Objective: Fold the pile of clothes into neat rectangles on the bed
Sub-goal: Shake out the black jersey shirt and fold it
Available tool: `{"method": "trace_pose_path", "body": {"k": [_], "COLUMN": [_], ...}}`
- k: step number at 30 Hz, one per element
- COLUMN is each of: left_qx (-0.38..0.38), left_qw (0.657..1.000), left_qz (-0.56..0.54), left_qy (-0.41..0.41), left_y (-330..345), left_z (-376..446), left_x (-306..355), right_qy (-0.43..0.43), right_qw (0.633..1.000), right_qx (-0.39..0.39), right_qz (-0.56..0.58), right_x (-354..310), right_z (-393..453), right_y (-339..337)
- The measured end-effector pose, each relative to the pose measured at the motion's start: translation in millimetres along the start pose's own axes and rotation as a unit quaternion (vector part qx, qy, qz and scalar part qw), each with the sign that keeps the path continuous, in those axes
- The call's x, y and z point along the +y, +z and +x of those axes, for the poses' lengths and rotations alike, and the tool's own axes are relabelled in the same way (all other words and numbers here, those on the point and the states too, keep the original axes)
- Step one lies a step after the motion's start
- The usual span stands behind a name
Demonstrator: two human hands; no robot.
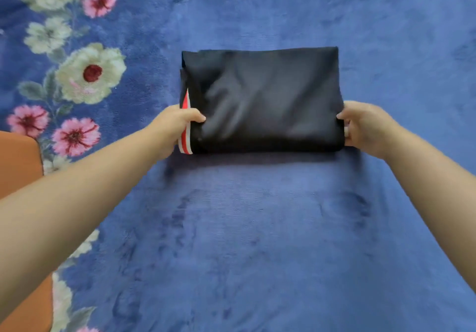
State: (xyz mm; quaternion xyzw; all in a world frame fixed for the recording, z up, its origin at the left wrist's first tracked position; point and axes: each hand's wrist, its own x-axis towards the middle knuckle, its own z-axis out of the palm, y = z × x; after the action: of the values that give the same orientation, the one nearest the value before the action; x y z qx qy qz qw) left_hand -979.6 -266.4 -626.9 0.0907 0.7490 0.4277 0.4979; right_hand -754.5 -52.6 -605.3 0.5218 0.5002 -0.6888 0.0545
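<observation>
A black garment (262,99) lies folded into a thick rectangle on the blue plush bed cover (257,228). A red and white stripe shows along its left edge. My left hand (175,125) grips the near left corner, thumb on top of the fabric and over the stripe. My right hand (363,128) grips the near right corner, thumb on top and fingers curled round the folded edge. No other clothes are in view.
The cover's left side carries a border of white and pink flowers (90,73). An orange surface (18,166) shows beyond the cover's edge at the lower left. Plain blue cover spreads between my arms and beyond the garment.
</observation>
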Motion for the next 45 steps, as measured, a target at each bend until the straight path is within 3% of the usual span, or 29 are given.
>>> {"method": "trace_pose_path", "body": {"k": [5,8,10,12,14,16,18,20,22,24,26,29,32,37,39,41,43,45], "left_qx": [0.051,0.185,0.252,0.268,0.28,0.338,0.389,0.391,0.321,0.216,0.173,0.194,0.225,0.23,0.27,0.301,0.277,0.204], "left_qw": [0.997,0.979,0.965,0.962,0.953,0.922,0.864,0.78,0.734,0.747,0.753,0.787,0.846,0.909,0.927,0.942,0.956,0.977], "left_qz": [-0.044,0.032,0.058,0.038,0.101,0.189,0.281,0.374,0.461,0.551,0.596,0.557,0.467,0.326,0.226,0.126,0.097,0.045], "left_qy": [0.038,0.078,0.048,-0.026,-0.055,0.015,0.151,0.313,0.381,0.303,0.217,0.181,0.127,0.121,0.129,0.081,0.006,-0.036], "left_y": [11.1,20.6,25.6,26.9,26.8,26.6,28.6,37.6,52.7,64.3,62.8,52.9,47.5,31.7,21.8,12.9,5.4,-1.6], "left_z": [-5.3,-3.0,1.7,9.0,9.8,9.8,1.5,2.2,7.0,11.5,23.4,32.5,40.7,53.0,52.5,45.5,40.2,36.5], "left_x": [6.6,5.1,7.5,13.6,19.3,22.6,29.1,31.8,35.4,34.8,24.2,17.2,21.5,30.2,26.8,20.5,13.7,14.0], "right_qy": [-0.053,-0.12,-0.124,-0.105,-0.091,-0.106,-0.187,-0.33,-0.412,-0.392,-0.329,-0.277,-0.227,-0.216,-0.232,-0.225,-0.186,-0.143], "right_qw": [0.988,0.959,0.941,0.93,0.916,0.899,0.852,0.777,0.713,0.705,0.707,0.709,0.739,0.798,0.824,0.863,0.896,0.943], "right_qx": [0.134,0.246,0.298,0.325,0.35,0.374,0.417,0.403,0.326,0.225,0.158,0.164,0.192,0.216,0.234,0.265,0.278,0.216], "right_qz": [-0.051,-0.081,-0.104,-0.136,-0.172,-0.2,-0.256,-0.352,-0.464,-0.547,-0.606,-0.627,-0.605,-0.52,-0.461,-0.367,-0.291,-0.207], "right_x": [17.3,24.1,27.9,31.5,31.8,29.4,26.3,21.5,16.0,6.0,0.3,-0.3,-3.4,-7.0,-7.2,-8.8,-9.2,-6.3], "right_z": [6.3,11.3,15.6,22.2,23.8,22.8,17.1,15.1,21.6,28.7,37.2,56.6,71.4,80.4,77.7,69.4,60.7,53.8], "right_y": [16.8,28.9,36.7,41.7,44.6,44.5,43.3,49.5,58.8,71.7,76.7,65.0,49.2,37.2,35.3,31.2,25.0,17.7]}}
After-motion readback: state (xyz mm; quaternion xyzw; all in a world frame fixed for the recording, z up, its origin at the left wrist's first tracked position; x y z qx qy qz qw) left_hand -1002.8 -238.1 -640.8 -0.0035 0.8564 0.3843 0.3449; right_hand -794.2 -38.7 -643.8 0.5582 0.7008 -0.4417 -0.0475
